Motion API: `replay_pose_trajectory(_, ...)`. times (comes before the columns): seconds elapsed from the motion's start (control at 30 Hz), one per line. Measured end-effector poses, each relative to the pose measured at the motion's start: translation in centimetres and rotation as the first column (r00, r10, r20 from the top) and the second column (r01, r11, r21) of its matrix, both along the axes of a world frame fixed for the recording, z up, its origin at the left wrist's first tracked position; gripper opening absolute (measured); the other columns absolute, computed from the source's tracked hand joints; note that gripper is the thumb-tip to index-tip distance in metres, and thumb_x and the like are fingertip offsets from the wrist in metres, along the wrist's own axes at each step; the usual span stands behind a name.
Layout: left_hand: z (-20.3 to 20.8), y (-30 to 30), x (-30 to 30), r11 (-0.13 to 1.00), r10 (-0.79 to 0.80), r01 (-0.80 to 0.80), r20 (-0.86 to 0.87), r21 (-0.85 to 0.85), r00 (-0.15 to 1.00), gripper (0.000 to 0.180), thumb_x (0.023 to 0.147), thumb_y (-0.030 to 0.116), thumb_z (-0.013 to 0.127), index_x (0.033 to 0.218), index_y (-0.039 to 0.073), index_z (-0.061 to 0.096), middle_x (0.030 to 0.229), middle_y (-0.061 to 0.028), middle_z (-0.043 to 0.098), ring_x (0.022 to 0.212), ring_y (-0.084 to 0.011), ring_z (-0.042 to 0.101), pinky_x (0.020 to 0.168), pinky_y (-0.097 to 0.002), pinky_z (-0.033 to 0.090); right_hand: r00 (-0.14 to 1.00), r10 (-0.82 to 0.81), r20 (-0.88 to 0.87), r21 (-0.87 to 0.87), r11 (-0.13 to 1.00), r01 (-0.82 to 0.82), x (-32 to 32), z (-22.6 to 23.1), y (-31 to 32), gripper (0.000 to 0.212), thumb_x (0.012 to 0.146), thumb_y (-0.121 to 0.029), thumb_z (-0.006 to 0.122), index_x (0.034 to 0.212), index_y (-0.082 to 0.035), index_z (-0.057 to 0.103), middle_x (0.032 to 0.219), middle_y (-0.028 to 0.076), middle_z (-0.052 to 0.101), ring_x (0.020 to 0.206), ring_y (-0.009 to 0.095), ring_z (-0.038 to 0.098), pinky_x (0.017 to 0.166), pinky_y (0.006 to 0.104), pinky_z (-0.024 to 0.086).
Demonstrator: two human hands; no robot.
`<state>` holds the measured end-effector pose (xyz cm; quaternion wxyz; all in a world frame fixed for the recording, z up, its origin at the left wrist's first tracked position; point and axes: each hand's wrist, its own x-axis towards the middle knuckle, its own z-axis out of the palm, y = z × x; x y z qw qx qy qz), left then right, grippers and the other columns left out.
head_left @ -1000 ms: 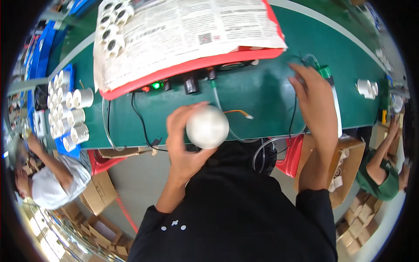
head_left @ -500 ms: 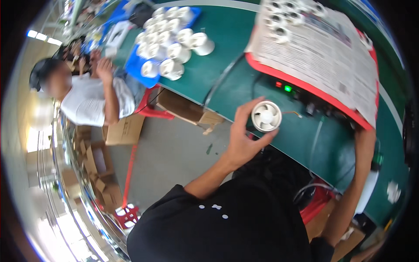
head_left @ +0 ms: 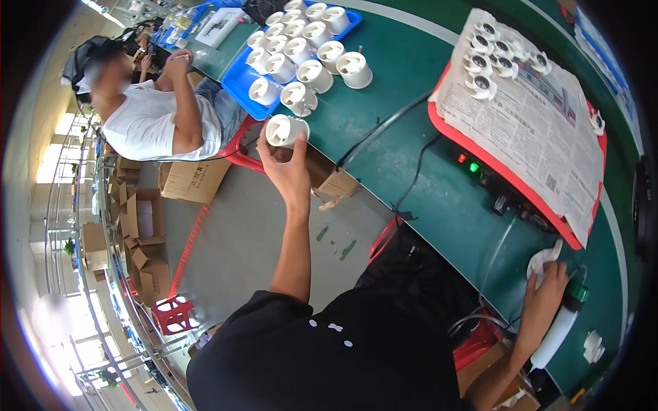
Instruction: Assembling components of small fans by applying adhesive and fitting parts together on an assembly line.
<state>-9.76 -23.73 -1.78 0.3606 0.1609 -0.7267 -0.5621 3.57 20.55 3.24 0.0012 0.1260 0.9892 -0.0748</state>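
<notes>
My left hand (head_left: 286,168) is closed around a small white round fan (head_left: 285,131), gripping it by its sides near the front edge of the green table. More white fans (head_left: 317,77) of the same sort stand close by, most of them on a blue tray (head_left: 240,83). At the right, my right hand (head_left: 546,291) reaches low over the table, its fingers on a crumpled white cloth or tissue (head_left: 538,264). Beside that hand lies a clear syringe-like tube with a green cap (head_left: 556,332).
A red-edged box topped with newspaper (head_left: 507,130) carries several white impellers (head_left: 482,85); its front has lit red and green lights. Black cables (head_left: 384,127) and a thin clear hose (head_left: 498,253) cross the table. A person in white (head_left: 154,120) sits at left. Cardboard boxes (head_left: 195,181) stand on the floor.
My left hand has carried the fan leftward to the blue tray's near corner. My right hand has come down from the newspaper-topped box's corner to the white cloth. The view has shifted.
</notes>
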Motion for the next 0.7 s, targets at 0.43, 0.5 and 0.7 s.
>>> replay_pose_trajectory(0.43, 1.0, -20.9, -15.1, 0.862, 0.061, -0.046, 0.014, -0.505, 0.998, 0.074, 0.07, 0.02, 0.086, 0.128, -0.006, 0.047, 0.118, -0.0184, 0.058, 0.099, -0.0268, 0.063, 0.086, -0.0349, 0.052, 0.988, -0.122, -0.094, -0.196, 0.975, 0.102, 5.2, -1.1, -2.5, 0.04, 0.087, -0.007, 0.067, 0.127, -0.011, 0.064, 0.128, 0.019, 0.052, 0.113, 0.035, 0.053, 0.097, 0.042, 0.045)
replay_pose_trajectory(0.5, 1.2, -26.1, -17.5, 0.567, 0.181, 0.017, 0.145, -0.823, 0.973, 0.044, 0.076, 0.033, 0.079, 0.097, -0.004, 0.071, 0.093, -0.0187, 0.071, 0.086, -0.0273, 0.068, 0.08, -0.0385, 0.051, 0.99, -0.057, -0.133, -0.203, 0.979, 0.029, 4.6, -0.9, -2.6, 0.039, 0.085, -0.001, 0.067, 0.123, -0.011, 0.067, 0.122, 0.018, 0.055, 0.111, 0.035, 0.056, 0.095, 0.0402, 0.047)
replay_pose_trajectory(0.7, -0.7, -36.5, -23.8, 0.506, 0.212, 0.217, 0.365, -0.835, 0.906, 0.074, 0.071, 0.042, 0.083, 0.118, -0.012, 0.062, 0.113, -0.027, 0.066, 0.106, -0.0355, 0.065, 0.094, -0.0408, 0.048, 0.972, -0.129, -0.199, -0.37, 0.928, 0.048, 2.2, -0.3, -1.5, 0.021, 0.085, -0.001, 0.066, 0.106, -0.002, 0.065, 0.097, 0.015, 0.056, 0.088, 0.034, 0.059, 0.078, 0.0402, 0.048)
